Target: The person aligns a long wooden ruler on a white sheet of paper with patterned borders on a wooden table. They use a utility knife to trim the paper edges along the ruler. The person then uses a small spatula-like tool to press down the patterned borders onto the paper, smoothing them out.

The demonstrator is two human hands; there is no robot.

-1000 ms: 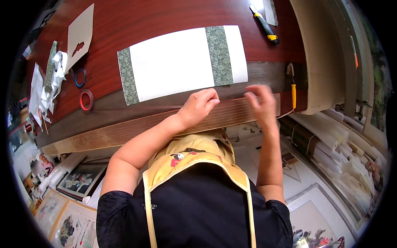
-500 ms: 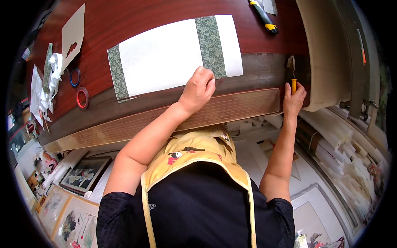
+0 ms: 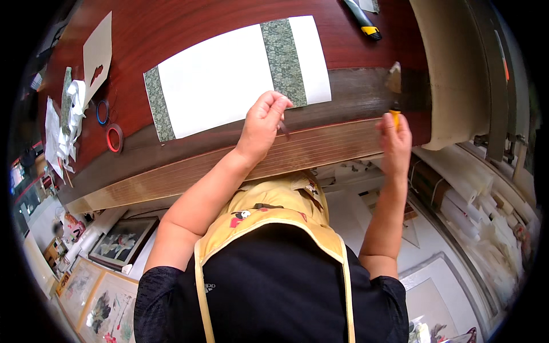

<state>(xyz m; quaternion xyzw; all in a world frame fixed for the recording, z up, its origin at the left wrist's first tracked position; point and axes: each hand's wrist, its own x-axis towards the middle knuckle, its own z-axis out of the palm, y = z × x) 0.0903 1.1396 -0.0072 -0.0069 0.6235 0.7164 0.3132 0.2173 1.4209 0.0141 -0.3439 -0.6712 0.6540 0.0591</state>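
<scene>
A white paper sheet with green floral-patterned bands lies on the table, its near edge close to me. My left hand is closed in a pinch at that edge, by the wider green band. A small dark sliver shows under its fingers; what they hold is too small to make out. In my right hand, a putty knife with a yellow handle and a flat metal blade is held upright above the dark strip of the table, to the right of the sheet.
A black and yellow utility knife lies at the far right. On the left are a red tape roll, a blue tape roll, crumpled white paper and a beige card. A long slatted wooden strip runs along the near table edge.
My right hand has lifted the putty knife and drawn it slightly left, turning its blade face into view. My left hand has shifted a little left, and the sheet appears slightly further up and left.
</scene>
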